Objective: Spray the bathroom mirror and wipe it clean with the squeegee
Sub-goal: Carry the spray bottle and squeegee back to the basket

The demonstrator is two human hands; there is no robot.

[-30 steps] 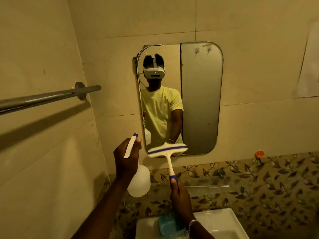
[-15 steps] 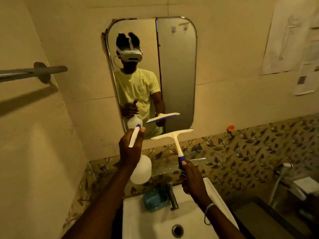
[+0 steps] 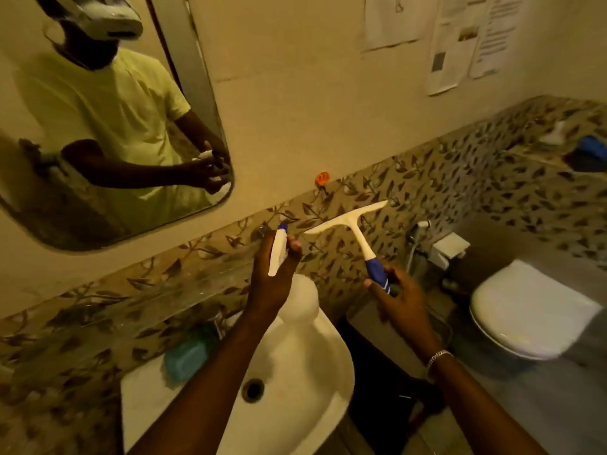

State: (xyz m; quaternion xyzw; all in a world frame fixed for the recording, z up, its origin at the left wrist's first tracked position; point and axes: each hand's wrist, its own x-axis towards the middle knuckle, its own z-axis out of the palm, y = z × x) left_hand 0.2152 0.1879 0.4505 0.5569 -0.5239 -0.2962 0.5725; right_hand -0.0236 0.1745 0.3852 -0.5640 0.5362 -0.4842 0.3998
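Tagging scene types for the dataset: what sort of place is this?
A small home bathroom, most likely. A white sink sits under a wall mirror, a toilet stands to the right, and leaf-patterned tiles line the wall.

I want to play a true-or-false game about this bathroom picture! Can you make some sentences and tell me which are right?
1. The left hand holds the spray bottle. True.
2. The squeegee is pressed against the mirror. False: the right hand holds it in the air, away from the mirror.
3. The squeegee's handle is blue. True.
4. The toilet lid is up. False: it is down.
5. Papers hang on the wall. True.
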